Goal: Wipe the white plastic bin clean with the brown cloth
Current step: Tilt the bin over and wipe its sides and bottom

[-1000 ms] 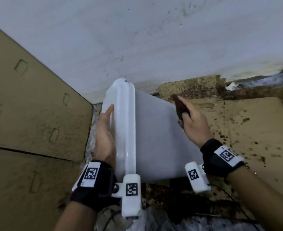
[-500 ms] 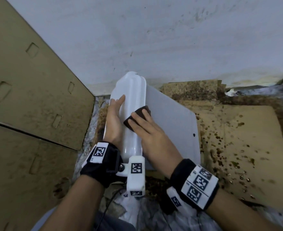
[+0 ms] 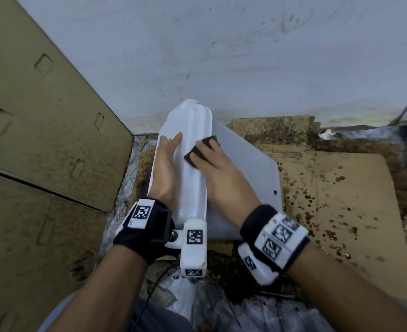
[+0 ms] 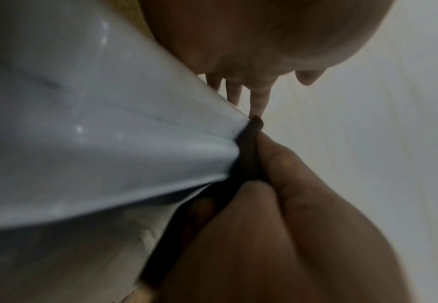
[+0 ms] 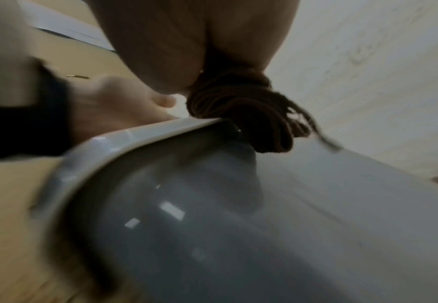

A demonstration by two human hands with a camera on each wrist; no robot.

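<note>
The white plastic bin (image 3: 245, 178) lies on its side against the wall, its broad rim (image 3: 192, 188) turned up. My left hand (image 3: 165, 168) rests on the rim's left edge with straight fingers, steadying it. My right hand (image 3: 219, 171) holds the folded brown cloth (image 3: 197, 152) and presses it onto the rim's upper part. The left wrist view has the cloth (image 4: 248, 155) wedged between the rim (image 4: 82, 123) and my right fingers (image 4: 285, 184). In the right wrist view the bunched cloth (image 5: 238, 106) sits on the rim edge (image 5: 140, 131), frayed threads trailing.
Tan cardboard sheets (image 3: 54, 121) stand close on the left. Stained, spotted cardboard (image 3: 336, 200) covers the floor to the right. A marked white wall (image 3: 221, 56) rises right behind the bin. Crumpled plastic (image 3: 192, 303) lies near my body.
My right hand came off the bin's far side wall and brought the cloth onto the rim, then slid it a little farther along. My left hand stayed on the rim's left edge.
</note>
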